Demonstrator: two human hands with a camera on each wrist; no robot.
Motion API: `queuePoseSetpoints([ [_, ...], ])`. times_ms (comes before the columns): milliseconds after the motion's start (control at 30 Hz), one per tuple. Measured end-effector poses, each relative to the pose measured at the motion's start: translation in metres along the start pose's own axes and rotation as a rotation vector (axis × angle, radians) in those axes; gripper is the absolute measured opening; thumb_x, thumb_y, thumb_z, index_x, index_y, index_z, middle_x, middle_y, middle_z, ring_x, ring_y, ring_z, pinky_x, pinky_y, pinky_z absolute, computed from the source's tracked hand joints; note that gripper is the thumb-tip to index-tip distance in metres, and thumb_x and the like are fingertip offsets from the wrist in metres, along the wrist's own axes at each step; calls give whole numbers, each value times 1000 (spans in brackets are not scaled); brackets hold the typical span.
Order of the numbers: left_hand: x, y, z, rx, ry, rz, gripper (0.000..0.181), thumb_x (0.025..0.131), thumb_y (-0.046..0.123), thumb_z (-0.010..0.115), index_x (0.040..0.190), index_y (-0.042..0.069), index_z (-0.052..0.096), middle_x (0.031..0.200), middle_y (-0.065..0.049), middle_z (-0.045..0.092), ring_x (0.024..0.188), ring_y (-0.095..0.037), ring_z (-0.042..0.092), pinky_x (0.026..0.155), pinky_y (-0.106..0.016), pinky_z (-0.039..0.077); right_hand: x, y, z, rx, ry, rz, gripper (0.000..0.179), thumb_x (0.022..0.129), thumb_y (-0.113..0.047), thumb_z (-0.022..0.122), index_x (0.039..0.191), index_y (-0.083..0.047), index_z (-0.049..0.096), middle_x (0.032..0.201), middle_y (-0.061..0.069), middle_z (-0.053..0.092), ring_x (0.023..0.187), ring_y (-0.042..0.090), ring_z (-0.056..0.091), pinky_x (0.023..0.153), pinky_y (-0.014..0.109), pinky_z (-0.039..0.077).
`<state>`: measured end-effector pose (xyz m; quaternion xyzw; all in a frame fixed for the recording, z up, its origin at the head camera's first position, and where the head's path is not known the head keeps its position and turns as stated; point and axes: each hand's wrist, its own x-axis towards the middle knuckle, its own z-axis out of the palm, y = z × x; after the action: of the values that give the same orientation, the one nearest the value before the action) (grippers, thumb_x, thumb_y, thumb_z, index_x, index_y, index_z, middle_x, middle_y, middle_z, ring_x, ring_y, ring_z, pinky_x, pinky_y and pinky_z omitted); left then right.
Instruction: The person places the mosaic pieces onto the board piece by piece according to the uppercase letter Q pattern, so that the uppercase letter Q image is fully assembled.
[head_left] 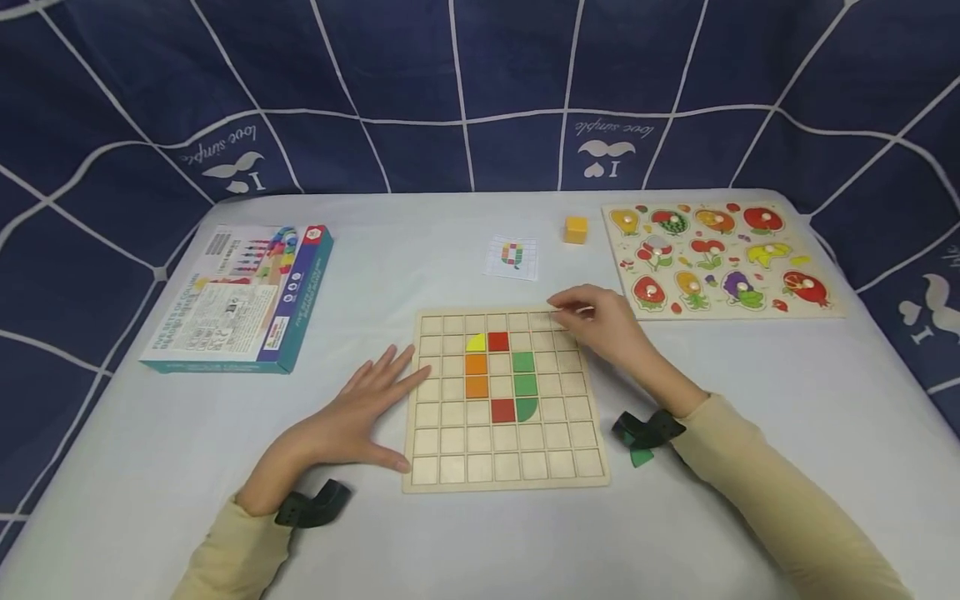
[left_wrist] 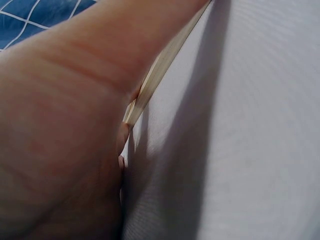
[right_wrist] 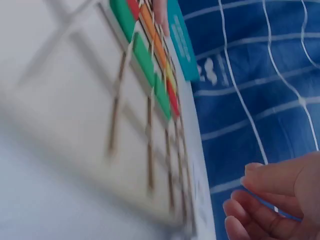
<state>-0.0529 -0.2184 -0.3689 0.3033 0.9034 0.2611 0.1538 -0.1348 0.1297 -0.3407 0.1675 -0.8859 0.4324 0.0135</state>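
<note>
A pale wooden grid board (head_left: 450, 467) lies on the table between both hands. Set in its squares are a yellow rounded tile (head_left: 476, 342), two red tiles, two orange tiles (head_left: 476, 375) and several green tiles (head_left: 523, 373), one with a rounded corner. My left hand (head_left: 360, 421) rests with fingers spread along the board's left edge, its thumb and fingertips right at the rim. At the far right corner is my right hand (head_left: 600, 321), fingers loosely bent. Nothing shows between the thumb and fingers of the right hand (right_wrist: 275, 197) in the right wrist view.
A small pattern card (head_left: 512, 257) lies beyond the board, near a yellow cube (head_left: 576, 229). At the back right is a fruit puzzle board (head_left: 712, 262); a flat box (head_left: 240, 300) lies left. Loose green pieces (head_left: 641, 457) sit partly hidden under the right wrist camera.
</note>
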Motion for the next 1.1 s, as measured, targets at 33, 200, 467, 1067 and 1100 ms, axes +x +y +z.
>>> queuePoseSetpoints([
  [33,0,0,0,4,-2,-3,117,58,67,74,150,18,22,156,-9,2,139,-28,-9,108,-50,-3,-5,5,-6,-12,22,19,18,86,-5,67,103,1,69,98,11,67,86,21,59,74,35,50],
  [200,0,0,-2,9,-12,-22,117,58,67,74,150,18,22,156,-7,0,139,-27,-11,108,-49,-4,-22,28,-21,-92,105,77,22,85,-5,69,106,0,69,94,12,67,81,23,59,65,33,47],
  [467,1,1,-2,-3,-23,-23,117,58,66,75,150,19,21,156,-7,0,139,-26,-11,108,-49,-5,-28,44,-24,-161,144,99,31,81,0,71,111,4,65,97,18,64,74,24,57,62,33,45],
  [1067,1,0,-1,-15,-17,-22,117,57,66,75,150,20,21,156,-6,0,139,-25,-11,108,-48,-5,-29,45,-16,-258,179,42,19,76,4,74,94,4,71,77,11,62,67,21,53,59,33,43],
  [1100,1,0,-1,-16,-17,-22,117,57,66,75,150,20,21,156,-6,1,139,-25,-11,108,-49,-5,-29,45,-16,-266,181,34,19,76,4,74,94,4,71,77,11,62,66,20,54,58,33,44],
])
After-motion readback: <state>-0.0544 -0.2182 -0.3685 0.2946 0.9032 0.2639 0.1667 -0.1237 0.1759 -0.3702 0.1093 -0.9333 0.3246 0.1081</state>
